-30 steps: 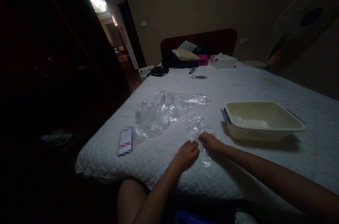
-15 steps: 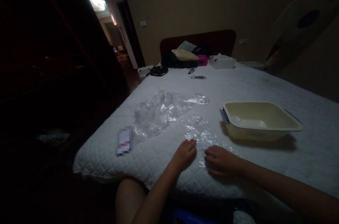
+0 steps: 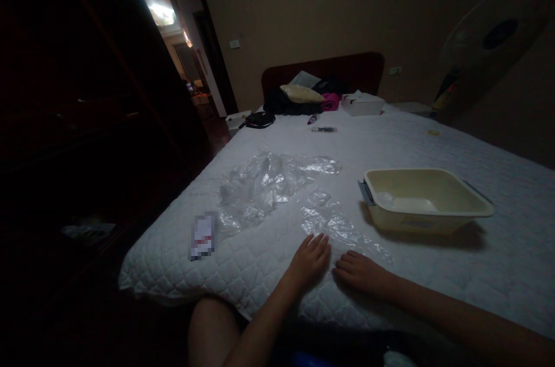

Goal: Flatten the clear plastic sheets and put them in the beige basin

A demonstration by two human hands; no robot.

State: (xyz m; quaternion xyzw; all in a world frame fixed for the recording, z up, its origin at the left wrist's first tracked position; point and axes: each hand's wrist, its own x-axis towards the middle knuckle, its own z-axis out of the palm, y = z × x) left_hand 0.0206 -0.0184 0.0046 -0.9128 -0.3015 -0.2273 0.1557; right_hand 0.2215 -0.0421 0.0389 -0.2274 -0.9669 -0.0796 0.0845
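Note:
My left hand [image 3: 313, 254] lies palm down at the near edge of a clear plastic bag [image 3: 332, 219], its fingers stretched out and a little apart. Close to its right, my right hand [image 3: 362, 273] rests flat on the same bag's near end, fingers extended toward the left. Neither hand grips anything that I can see. A second, larger crumpled plastic bag [image 3: 260, 188] is spread out beyond the left hand. All of this lies on a white quilted bed cover [image 3: 243, 269].
To the right stands a cream plastic basin [image 3: 429, 219] with grey handles. A blurred-out flat item [image 3: 203, 236] lies at left. Toward the headboard [image 3: 359, 69] are a white box [image 3: 363, 104], a black bag [image 3: 260, 119], a pen-like packet [image 3: 324, 130] and piled cloths. A fan [image 3: 498, 34] stands at right.
My left hand has shifted slightly right and its fingers have spread. My right hand has moved a little nearer to me and flattened. The bag's near end has been smoothed.

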